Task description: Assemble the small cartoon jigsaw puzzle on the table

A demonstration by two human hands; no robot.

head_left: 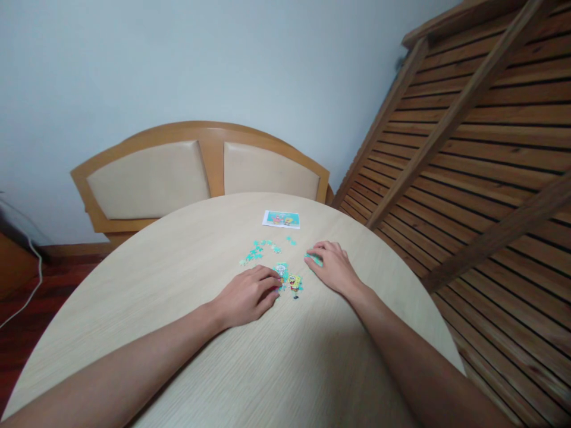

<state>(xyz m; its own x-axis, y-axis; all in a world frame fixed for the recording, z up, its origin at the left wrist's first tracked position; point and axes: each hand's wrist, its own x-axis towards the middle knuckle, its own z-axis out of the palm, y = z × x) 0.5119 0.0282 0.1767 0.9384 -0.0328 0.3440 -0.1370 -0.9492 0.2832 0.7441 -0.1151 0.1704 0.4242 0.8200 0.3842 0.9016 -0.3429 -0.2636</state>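
A partly joined jigsaw puzzle (293, 282) lies on the table, showing a yellow cartoon figure and a pale turquoise one. At its left edge rests my left hand (250, 295), its fingers bent but apart, the fingertips touching the joined section and hiding part of it. To the right, my right hand (333, 266) reaches over a few turquoise puzzle pieces (316, 260). Its thumb and fingers are spread around them, and I see no piece lifted. Several loose puzzle pieces (255, 252) are scattered beyond my left hand.
The round pale wooden table (187, 356) carries a small picture card (282, 220) behind the pieces, with cartoon figures on turquoise. A padded wooden headboard (151, 178) stands behind the table. Wooden slats (468, 148) lean on the right. A white cable (39, 273) hangs at the left.
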